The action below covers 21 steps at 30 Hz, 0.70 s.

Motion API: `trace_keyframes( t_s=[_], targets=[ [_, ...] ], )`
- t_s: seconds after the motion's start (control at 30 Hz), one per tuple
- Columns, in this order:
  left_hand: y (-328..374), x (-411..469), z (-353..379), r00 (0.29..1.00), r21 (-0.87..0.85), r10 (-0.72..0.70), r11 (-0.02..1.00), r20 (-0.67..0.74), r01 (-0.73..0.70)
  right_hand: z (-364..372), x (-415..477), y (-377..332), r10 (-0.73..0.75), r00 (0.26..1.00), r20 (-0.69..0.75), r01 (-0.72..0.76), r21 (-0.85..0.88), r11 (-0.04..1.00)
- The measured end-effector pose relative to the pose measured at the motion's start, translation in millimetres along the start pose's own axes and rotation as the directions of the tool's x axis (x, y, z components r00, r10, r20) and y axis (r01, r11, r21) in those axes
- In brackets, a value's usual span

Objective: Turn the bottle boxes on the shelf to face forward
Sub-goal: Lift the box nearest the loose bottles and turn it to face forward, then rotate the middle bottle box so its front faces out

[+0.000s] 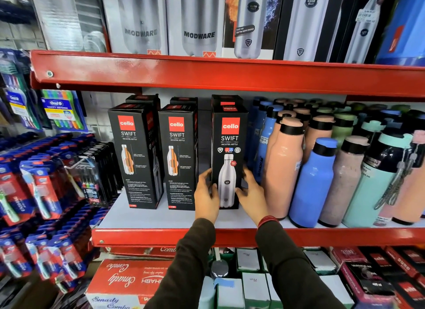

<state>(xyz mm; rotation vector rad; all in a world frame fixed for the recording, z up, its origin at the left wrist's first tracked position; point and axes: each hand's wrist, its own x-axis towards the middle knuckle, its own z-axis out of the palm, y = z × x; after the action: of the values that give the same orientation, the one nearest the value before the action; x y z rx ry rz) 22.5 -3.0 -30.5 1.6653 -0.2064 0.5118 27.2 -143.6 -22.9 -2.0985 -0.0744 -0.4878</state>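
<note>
three front-row cello boxes (135, 156), three more behind (226, 100), two hands (207, 193), two blue bottles (310, 182) in front

Red metal shelving (207, 76) — white shelf boards (142, 216), brightly lit.

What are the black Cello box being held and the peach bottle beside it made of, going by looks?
Cello box: printed card, likely; crisp folded edges, flap top, slight sheen. Both hands, left hand and right hand, hold its lower sides. Peach bottle: probably matte plastic or coated metal; soft highlights, black cap band. Cannot tell which.
</note>
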Motion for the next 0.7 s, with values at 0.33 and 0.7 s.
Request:
trace_keyframes(
  t_s=[0.33,0.7],
  targets=[
    [13.9,-15.2,-17.7,0.969,0.034,0.201,0.980,-0.142,-0.198,3.4,-22.4,-20.9,-0.110,0.901,-0.420,0.144,0.050,0.988],
    [10.1,3.2,-78.3,0.928,0.216,0.221,0.963,-0.300,-0.160,70.2,-34.8,-77.9,-0.135,0.986,-0.102,0.159,0.281,0.947]
  ],
)
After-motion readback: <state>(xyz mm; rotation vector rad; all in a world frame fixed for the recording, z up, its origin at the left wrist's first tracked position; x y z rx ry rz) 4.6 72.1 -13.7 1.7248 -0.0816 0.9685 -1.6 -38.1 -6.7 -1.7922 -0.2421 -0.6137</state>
